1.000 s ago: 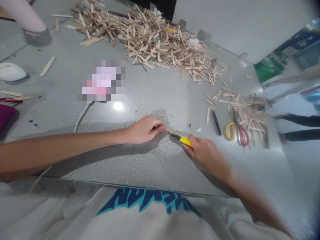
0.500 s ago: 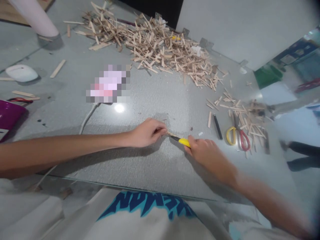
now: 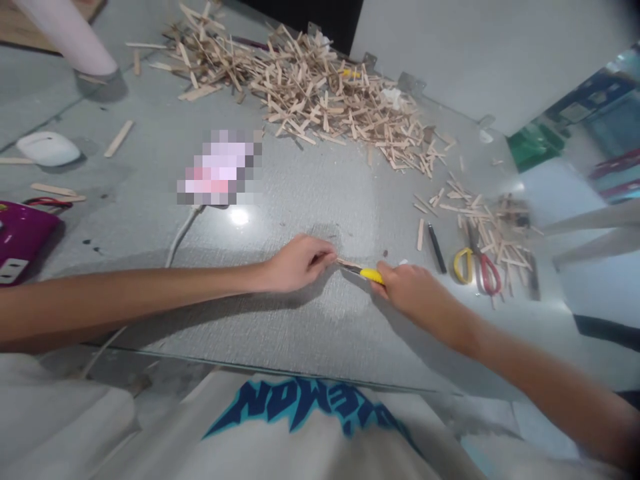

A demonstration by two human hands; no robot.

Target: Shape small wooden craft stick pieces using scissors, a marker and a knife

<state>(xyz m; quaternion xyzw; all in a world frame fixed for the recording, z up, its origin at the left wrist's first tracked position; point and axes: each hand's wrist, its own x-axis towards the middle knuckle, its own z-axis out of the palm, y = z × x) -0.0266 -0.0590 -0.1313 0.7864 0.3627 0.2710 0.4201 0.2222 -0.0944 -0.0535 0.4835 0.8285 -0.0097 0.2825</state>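
Observation:
My left hand (image 3: 300, 264) is closed, pinching a small wooden stick (image 3: 342, 261) just above the table. Only a short tip of the stick shows beyond the fingers. My right hand (image 3: 413, 293) is wrapped round a yellow utility knife (image 3: 371, 275). The knife's blade points left and lies against or very near the stick; whether it cuts into the wood I cannot tell. Small dark specks and a white scrap lie on the table around both hands.
A big heap of broken wooden sticks (image 3: 320, 93) spreads along the back. To the right lie a black pen-like tool (image 3: 437, 249), scissors (image 3: 484, 273) and more sticks. A blurred-out phone-like object (image 3: 217, 170) with a cable, a white mouse (image 3: 49, 149) and a purple box (image 3: 25, 240) are leftward.
The right hand and knife have shifted slightly up and to the right, with the blade lying flatter along the stick. The left hand keeps its pinch. The whole view has moved a little.

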